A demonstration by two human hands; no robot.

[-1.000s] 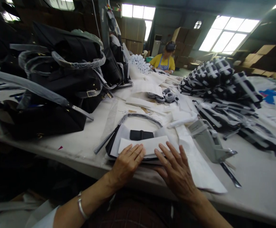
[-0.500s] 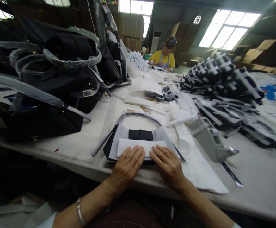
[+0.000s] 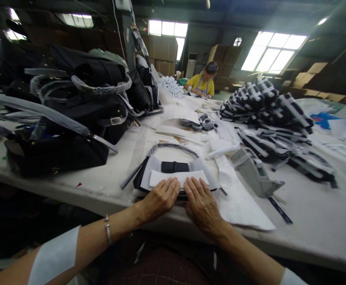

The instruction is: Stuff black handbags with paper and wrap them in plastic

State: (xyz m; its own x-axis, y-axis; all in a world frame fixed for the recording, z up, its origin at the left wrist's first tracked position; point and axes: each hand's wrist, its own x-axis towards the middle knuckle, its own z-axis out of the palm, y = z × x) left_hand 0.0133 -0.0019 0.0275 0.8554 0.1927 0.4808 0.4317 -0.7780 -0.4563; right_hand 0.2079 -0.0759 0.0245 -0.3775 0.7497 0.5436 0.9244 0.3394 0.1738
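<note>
A black handbag (image 3: 137, 182) lies at the table's front edge, its grey plastic-wrapped handle (image 3: 173, 145) arching away from me. Thin whitish lining paper (image 3: 155, 162) covers most of its upper face. On the paper rest a small black strap piece with a central loop (image 3: 174, 167) and a folded white padding sheet (image 3: 157, 179). My left hand (image 3: 161, 198) presses on the sheet's near edge, fingers bent slightly and side by side. Beside it, my right hand (image 3: 201, 202) lies with fingers stretched over the same edge, its thumb lower at the bag's front. The left thumb is hidden.
Black bags with wrapped handles (image 3: 80, 107) are piled at left. To the right stand a grey tape dispenser (image 3: 251, 172), white sheets (image 3: 244, 206) and a heap of black wrapped pieces (image 3: 259, 99). A co-worker in yellow (image 3: 201, 84) sits at the far end.
Both hands have slid toward me to the near edge of the padding sheet, and the left fingers bend more. My view has shifted slightly; the bag stays at the table's edge.
</note>
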